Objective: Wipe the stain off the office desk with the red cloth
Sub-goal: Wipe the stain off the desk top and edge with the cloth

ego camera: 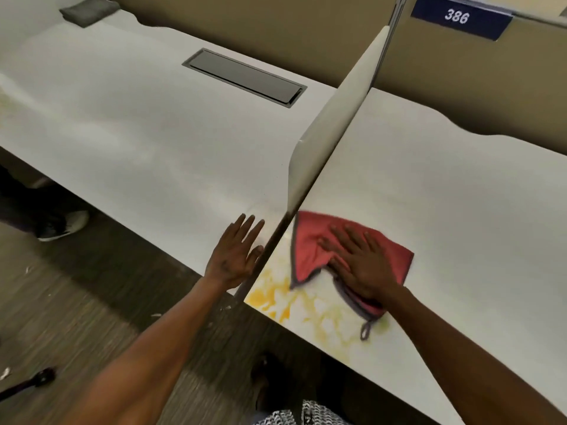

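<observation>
Red cloth (310, 243) under flat right hand (365, 268), yellow stain (270, 299) beside divider (325, 133), left hand (236, 256) open-gripped.

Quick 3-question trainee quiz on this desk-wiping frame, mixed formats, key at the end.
1. True or false: the right hand lies flat on the red cloth.
2. The yellow stain lies: A) by the desk's near edge, beside the divider panel; B) next to the cable hatch; C) under the grey cloth.
3. What number is on the blue sign?

Key: 1 true; 2 A; 3 386.
</observation>
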Action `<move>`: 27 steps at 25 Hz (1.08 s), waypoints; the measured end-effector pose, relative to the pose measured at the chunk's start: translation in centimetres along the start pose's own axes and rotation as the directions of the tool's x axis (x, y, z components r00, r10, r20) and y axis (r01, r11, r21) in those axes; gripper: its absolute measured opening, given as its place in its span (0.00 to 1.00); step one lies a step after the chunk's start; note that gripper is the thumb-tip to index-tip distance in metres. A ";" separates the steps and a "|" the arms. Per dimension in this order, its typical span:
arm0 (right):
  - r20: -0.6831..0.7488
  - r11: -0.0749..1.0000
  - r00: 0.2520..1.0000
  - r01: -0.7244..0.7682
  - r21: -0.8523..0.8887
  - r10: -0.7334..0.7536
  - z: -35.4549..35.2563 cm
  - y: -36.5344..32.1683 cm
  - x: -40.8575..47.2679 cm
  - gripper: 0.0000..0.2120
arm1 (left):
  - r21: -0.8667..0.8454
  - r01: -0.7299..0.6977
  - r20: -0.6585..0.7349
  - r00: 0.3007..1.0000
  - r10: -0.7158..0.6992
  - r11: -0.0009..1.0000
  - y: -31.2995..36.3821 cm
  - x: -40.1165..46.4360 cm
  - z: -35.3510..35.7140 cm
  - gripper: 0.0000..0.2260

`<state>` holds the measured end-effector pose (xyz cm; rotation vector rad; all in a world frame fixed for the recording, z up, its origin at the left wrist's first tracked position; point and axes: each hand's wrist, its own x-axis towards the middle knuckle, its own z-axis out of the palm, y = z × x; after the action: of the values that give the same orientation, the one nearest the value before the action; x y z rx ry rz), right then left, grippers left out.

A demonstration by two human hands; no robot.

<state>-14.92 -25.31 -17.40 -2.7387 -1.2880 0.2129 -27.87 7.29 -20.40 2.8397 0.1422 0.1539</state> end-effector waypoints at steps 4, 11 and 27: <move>-0.028 0.910 0.915 -0.396 0.122 0.402 -0.1 -3.1 4.4 0.27 | -0.006 0.052 0.066 0.996 -0.052 0.999 -0.5 -0.7 0.5 0.28; -0.024 0.999 0.999 -0.039 0.025 0.040 1.5 -3.9 -2.0 0.26 | -0.059 0.036 0.116 0.993 -0.029 0.998 -0.1 -0.8 1.7 0.29; -0.024 0.721 0.726 -0.679 0.138 0.688 1.6 -5.0 -11.2 0.28 | -0.042 -0.112 0.152 0.981 0.117 0.993 -1.4 -1.8 2.6 0.32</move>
<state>-26.07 -30.71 -17.33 -2.9408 -0.1622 0.2283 -29.45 7.69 -23.45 2.8136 -0.0568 -0.0395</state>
